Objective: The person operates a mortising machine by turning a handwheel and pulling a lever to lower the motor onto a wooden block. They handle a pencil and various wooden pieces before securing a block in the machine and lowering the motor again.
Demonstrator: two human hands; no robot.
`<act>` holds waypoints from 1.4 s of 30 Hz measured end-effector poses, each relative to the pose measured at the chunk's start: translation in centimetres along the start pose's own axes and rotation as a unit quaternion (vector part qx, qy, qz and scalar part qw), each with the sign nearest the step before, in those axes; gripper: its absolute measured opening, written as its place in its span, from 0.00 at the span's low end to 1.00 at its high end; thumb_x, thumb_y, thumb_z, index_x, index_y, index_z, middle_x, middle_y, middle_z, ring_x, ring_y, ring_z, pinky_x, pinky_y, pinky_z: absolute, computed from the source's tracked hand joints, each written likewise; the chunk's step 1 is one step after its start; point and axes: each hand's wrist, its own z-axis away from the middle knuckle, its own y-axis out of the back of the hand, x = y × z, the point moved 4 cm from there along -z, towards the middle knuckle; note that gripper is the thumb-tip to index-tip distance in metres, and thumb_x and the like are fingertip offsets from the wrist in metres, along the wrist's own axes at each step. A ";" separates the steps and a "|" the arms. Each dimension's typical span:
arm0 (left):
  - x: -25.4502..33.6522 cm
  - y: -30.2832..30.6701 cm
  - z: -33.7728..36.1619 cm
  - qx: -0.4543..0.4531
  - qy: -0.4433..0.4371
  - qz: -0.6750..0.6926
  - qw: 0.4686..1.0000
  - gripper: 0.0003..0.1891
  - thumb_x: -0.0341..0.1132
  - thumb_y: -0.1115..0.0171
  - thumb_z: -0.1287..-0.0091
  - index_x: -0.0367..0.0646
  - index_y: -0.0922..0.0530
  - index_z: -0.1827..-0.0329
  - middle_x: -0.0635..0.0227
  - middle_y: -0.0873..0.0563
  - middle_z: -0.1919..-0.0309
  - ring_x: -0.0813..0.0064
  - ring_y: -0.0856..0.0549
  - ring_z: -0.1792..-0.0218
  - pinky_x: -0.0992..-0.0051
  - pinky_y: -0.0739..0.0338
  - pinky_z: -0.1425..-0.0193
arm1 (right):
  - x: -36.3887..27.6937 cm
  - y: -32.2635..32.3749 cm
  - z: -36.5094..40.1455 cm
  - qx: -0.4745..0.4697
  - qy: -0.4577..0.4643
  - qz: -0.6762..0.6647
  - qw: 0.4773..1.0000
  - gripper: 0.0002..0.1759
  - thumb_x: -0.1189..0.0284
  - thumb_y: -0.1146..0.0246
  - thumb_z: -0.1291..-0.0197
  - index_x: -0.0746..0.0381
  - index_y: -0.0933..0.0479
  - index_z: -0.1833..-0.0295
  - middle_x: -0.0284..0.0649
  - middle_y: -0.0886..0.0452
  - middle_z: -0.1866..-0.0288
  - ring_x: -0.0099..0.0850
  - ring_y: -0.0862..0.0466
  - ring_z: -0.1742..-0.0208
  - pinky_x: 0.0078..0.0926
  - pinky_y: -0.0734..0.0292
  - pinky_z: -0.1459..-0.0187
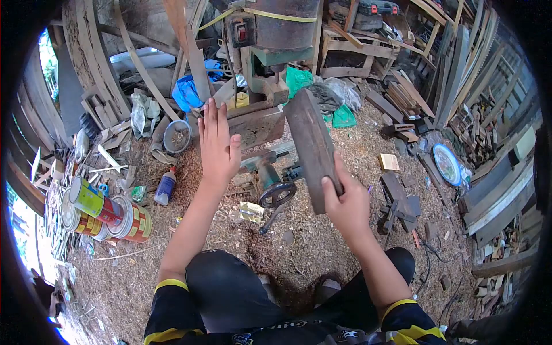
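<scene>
One floor of loose shavings (pixel 299 247) spreads under everything, and a foot could slide on it, since the scraps lie thick around the shoes (pixel 328 286). The machine (pixel 284 26) looms over the middle; whether it is running cannot be told, but a sleeve or finger near it could be caught if it were. The dark board (pixel 310 149) slants up in front of it, toward the right side, its top end close by the metal. The right hand (pixel 349 201) grips its lower edge, thumb on the face; held that low and by one hand alone, the long piece could tip or twist out, and its rough edge could leave a splinter. The left hand (pixel 218 146) is empty, fingers straight, raised beside the machine's wooden table (pixel 256 127) (touching or not, I can't say); a swing of the board toward it could pinch the fingers. Lower down, the wheel (pixel 276 206) could be knocked by the board. The green can (pixel 86 198) lies tilted on other cans (pixel 133 218) and could roll off if bumped. Their labels are too small to read, as is the one on the blue bottle (pixel 165 188). The red switch (pixel 242 31) shows no readable mark. On the shirt (pixel 299 324), letters look like "CHI", the rest unclear.
</scene>
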 end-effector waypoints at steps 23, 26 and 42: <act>-0.3 -1.4 0.5 -0.070 -0.030 -0.066 0.995 0.38 0.61 0.60 0.13 0.39 0.24 0.18 0.49 0.39 0.08 0.39 0.42 0.09 0.37 0.54 0.08 | 0.6 0.8 -1.0 0.170 0.074 -0.064 0.980 0.34 0.71 0.32 0.24 0.58 0.25 0.15 0.37 0.17 0.72 0.16 0.33 0.76 0.24 0.34 0.75; -0.3 -1.6 0.8 -0.076 -0.029 -0.075 0.994 0.38 0.62 0.60 0.13 0.40 0.23 0.18 0.49 0.39 0.08 0.39 0.42 0.09 0.37 0.54 0.08 | -0.1 0.2 -0.3 0.074 0.065 0.000 0.995 0.35 0.72 0.32 0.24 0.60 0.27 0.14 0.46 0.13 0.65 0.32 0.21 0.72 0.33 0.24 0.67; 0.3 -1.6 0.7 -0.083 -0.028 -0.057 0.995 0.36 0.60 0.56 0.14 0.41 0.22 0.21 0.47 0.39 0.09 0.39 0.43 0.09 0.36 0.54 0.08 | 1.1 0.5 -1.2 0.100 0.017 -0.042 0.994 0.35 0.66 0.31 0.25 0.59 0.26 0.14 0.52 0.15 0.69 0.40 0.18 0.76 0.40 0.20 0.66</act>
